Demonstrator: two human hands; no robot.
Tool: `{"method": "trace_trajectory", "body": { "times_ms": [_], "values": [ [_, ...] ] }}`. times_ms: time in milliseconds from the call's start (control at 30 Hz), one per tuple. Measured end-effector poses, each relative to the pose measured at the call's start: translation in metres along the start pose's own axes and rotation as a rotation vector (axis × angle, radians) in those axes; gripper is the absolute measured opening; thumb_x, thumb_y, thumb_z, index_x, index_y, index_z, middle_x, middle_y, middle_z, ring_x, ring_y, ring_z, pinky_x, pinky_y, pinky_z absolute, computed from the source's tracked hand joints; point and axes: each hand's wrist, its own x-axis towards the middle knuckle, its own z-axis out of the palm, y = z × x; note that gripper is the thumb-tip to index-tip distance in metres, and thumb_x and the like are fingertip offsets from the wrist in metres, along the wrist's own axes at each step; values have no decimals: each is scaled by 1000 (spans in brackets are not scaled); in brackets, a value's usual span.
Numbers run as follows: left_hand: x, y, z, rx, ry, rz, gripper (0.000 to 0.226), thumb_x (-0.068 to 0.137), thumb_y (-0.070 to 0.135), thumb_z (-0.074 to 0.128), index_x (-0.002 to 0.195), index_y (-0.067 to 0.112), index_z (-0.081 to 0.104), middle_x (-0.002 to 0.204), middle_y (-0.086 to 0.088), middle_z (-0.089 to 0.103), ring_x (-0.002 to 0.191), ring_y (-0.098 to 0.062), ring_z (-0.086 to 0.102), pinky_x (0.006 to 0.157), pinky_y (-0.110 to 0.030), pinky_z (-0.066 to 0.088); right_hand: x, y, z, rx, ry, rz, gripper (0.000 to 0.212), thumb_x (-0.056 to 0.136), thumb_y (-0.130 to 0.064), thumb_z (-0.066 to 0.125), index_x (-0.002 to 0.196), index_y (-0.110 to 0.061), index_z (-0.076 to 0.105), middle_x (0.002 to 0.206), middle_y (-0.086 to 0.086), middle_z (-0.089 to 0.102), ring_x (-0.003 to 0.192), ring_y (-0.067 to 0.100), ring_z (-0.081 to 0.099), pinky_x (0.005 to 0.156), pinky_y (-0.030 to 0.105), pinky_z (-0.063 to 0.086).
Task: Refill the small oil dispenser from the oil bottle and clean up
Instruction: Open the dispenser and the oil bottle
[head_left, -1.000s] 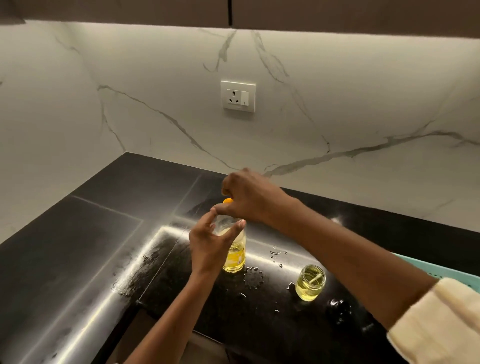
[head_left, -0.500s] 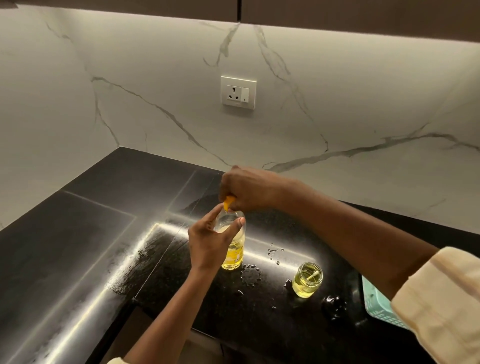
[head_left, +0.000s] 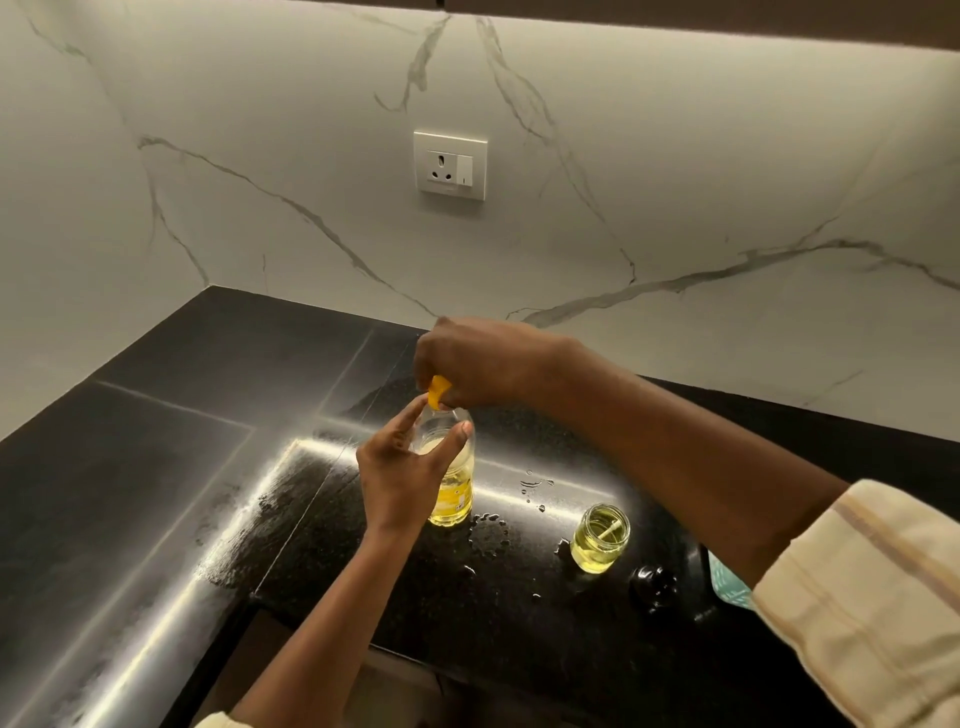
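Observation:
A clear oil bottle (head_left: 454, 493) with yellow oil in its lower half stands upright on the black countertop (head_left: 208, 467). My left hand (head_left: 402, 473) grips its upper body, thumb and fingers curled round it. My right hand (head_left: 483, 364) reaches over from the right and pinches the orange cap (head_left: 438, 391) at the bottle's neck. To the right stands the small glass oil dispenser (head_left: 600, 538), open and holding pale oil, with something pale leaning inside. Its black lid (head_left: 653, 586) lies just right of it.
Droplets and small spills (head_left: 488, 535) dot the counter between bottle and dispenser. A teal basket (head_left: 727, 584) peeks out under my right sleeve. A wall socket (head_left: 450, 165) sits on the marble backsplash. The counter's front edge runs close below the bottle.
My right hand has tilted the orange cap so more of it shows at the bottle's neck. The camera has shifted slightly; the bottle and dispenser stay in place.

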Motion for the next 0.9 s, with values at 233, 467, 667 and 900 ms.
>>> {"method": "trace_trajectory", "body": {
  "times_ms": [233, 467, 667, 900],
  "values": [
    [-3, -2, 6, -7, -21, 29, 44, 85, 24, 93, 125, 34, 79, 114, 22, 80, 112, 6, 74, 94, -12, 54, -22, 11, 7, 60, 151, -43, 22, 98, -12, 70, 119, -14, 77, 106, 4, 76, 79, 15, 67, 64, 21, 51],
    [-3, -5, 6, -26, -9, 27, 54, 82, 24, 93, 128, 37, 69, 124, 22, 71, 120, 14, 66, 102, -7, 50, -58, 22, 10, 247, 319, 119, 23, 90, -25, 73, 110, -14, 78, 91, 3, 75, 73, 18, 69, 68, 43, 60],
    [-7, -31, 4, 18, -52, 16, 80, 77, 33, 95, 149, 22, 61, 146, -1, 68, 135, -9, 65, 109, -23, 52, -147, -17, 116, 514, 132, 352, 25, 90, -32, 78, 114, -33, 71, 108, -12, 68, 99, 7, 61, 89, 34, 56],
    [-20, -40, 10, 68, -54, -39, 90, 75, 22, 97, 153, 28, 53, 146, 3, 64, 122, 20, 59, 97, -2, 49, -207, -44, 261, 630, 29, 710, 34, 88, -43, 80, 117, -29, 71, 114, -13, 67, 103, 7, 64, 92, 33, 56]
  ]
}}
